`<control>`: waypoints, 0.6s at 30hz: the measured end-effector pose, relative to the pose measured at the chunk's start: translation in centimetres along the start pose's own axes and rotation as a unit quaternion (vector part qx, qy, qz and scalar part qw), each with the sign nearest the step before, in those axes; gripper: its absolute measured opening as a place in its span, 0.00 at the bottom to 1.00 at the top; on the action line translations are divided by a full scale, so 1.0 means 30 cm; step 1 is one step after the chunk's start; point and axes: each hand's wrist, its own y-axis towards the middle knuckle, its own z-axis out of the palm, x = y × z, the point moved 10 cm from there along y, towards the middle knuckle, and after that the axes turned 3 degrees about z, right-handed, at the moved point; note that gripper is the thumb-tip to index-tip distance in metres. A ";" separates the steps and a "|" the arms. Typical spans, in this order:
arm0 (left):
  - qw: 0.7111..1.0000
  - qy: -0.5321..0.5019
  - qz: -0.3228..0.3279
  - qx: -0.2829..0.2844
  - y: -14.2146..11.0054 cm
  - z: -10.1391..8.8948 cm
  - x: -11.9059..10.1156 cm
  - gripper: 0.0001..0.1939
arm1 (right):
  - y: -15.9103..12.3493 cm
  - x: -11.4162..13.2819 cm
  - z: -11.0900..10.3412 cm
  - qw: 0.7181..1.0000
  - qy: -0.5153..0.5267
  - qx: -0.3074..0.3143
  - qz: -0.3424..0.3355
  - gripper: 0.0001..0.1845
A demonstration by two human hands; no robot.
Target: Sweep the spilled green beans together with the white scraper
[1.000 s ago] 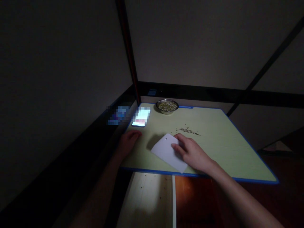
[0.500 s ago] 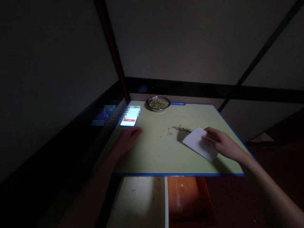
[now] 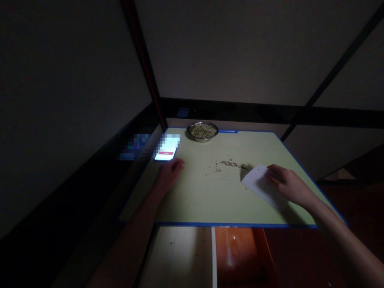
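Observation:
My right hand [image 3: 286, 185] pinches a thin white plastic scraper [image 3: 262, 185] with a small hole near its top edge. The scraper is tilted, and its left edge stands beside a loose line of small dark seeds or beans [image 3: 229, 163] on the pale tabletop. A few more grains lie scattered to the left of that line. My left hand [image 3: 169, 174] rests at the table's left side with its fingers curled in, and I see nothing in it. Just beyond it lies a phone [image 3: 166, 153] with a lit screen.
A metal bowl [image 3: 203, 139] full of small green and pale grains stands at the back of the blue-edged table [image 3: 186, 200]. Below the front edge are a pale drawer-like compartment [image 3: 180, 256] and an orange surface [image 3: 235, 250]. Dark-trimmed walls [image 3: 225, 52] enclose the back and left.
The scraper in my right hand has moved right and slightly nearer me, off the right end of the grain line. My left hand stays beside the phone. The view has shifted slightly.

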 end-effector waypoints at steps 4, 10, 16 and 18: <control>1.000 0.012 0.007 -0.002 0.000 -0.001 -0.005 0.17 | 0.002 0.016 0.002 1.000 -0.028 -0.005 0.002 0.17; 0.999 0.028 0.015 -0.002 0.001 0.003 0.000 0.16 | 0.010 0.051 0.011 0.999 -0.031 -0.010 0.003 0.16; 1.000 0.020 0.015 0.007 0.002 0.008 0.001 0.15 | 0.000 0.134 0.039 0.999 -0.032 0.021 -0.027 0.13; 1.000 0.022 0.014 0.008 0.004 0.008 0.004 0.15 | -0.003 0.180 0.052 0.997 -0.035 0.045 -0.058 0.13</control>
